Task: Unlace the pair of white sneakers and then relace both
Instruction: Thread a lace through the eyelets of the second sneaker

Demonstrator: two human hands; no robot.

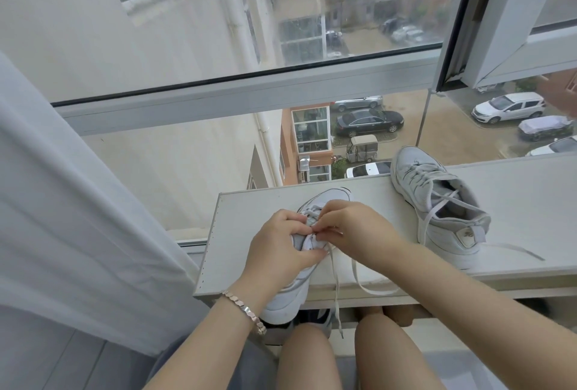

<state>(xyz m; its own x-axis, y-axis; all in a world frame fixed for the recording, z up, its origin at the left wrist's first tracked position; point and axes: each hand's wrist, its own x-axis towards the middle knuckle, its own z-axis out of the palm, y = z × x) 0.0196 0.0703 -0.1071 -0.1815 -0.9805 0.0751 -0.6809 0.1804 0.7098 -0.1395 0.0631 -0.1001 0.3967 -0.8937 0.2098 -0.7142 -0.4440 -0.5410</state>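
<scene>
Fingers (293,221) of the left hand (278,242) are curled round the tongue and collar of the near sneaker (290,291), thumb pressed on top, steadying it. That sneaker lies on the table (249,211), toe to the window, heel overhanging the near edge. Just right of the tongue, right hand (352,230): fingertips together, pinching the lace (312,213) at the upper eyelets; which eyelet is hidden. Two free ends (337,289) trail from the sneaker's right side, one dangling off the edge. Well right of the near sneaker stands the second sneaker (437,202), threaded but slack, ends loose.

Risks, as I judge them:
- A hard tug with the left grip loosened could tip the overhanging sneaker off.
- The dangling end may snag or tangle.
- Crossings pulled out of order would jam.
</scene>
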